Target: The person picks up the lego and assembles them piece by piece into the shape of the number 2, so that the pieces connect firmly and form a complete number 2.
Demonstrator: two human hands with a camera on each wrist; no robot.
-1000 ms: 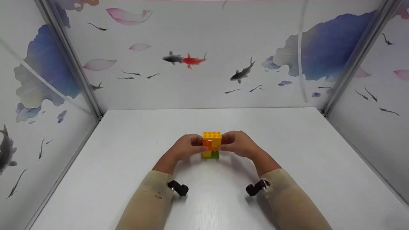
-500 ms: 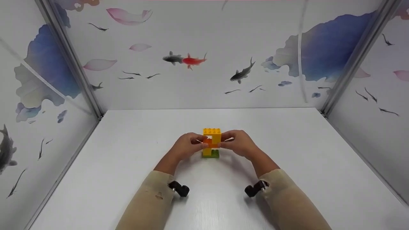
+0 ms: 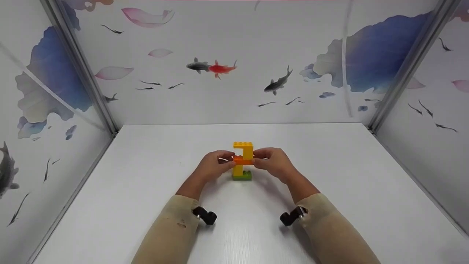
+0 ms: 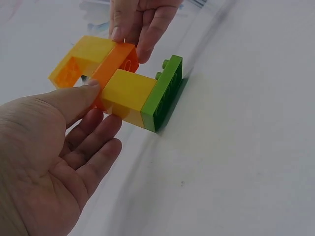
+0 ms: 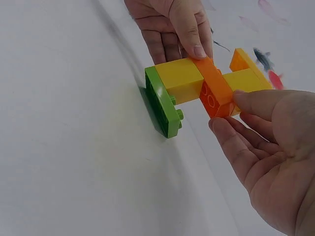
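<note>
A stack of toy building bricks stands upright between both hands. At its foot is a green brick (image 3: pixel 242 176), with a yellow block (image 4: pixel 129 88) on its left end. An orange brick (image 3: pixel 243 161) lies across that block. Another yellow block (image 3: pixel 248 152) rises from the orange brick's right end, under a flat yellow top brick (image 3: pixel 243 144). My left hand (image 3: pixel 211 167) pinches the orange brick's left end between thumb and fingers. My right hand (image 3: pixel 274 162) pinches its right end. Whether the green brick touches the table cannot be told.
A white tabletop (image 3: pixel 146 146) lies under the hands. Walls printed with fish and petals (image 3: pixel 234 99) enclose it at the back and both sides. A black wrist mount (image 3: pixel 205 215) sticks out from the left sleeve, and another mount (image 3: pixel 292 215) from the right.
The brick stack has tipped so its top sits higher and its studs show more from the side. The gap beneath the top brick has come into sight. Both hands keep their grip.
</note>
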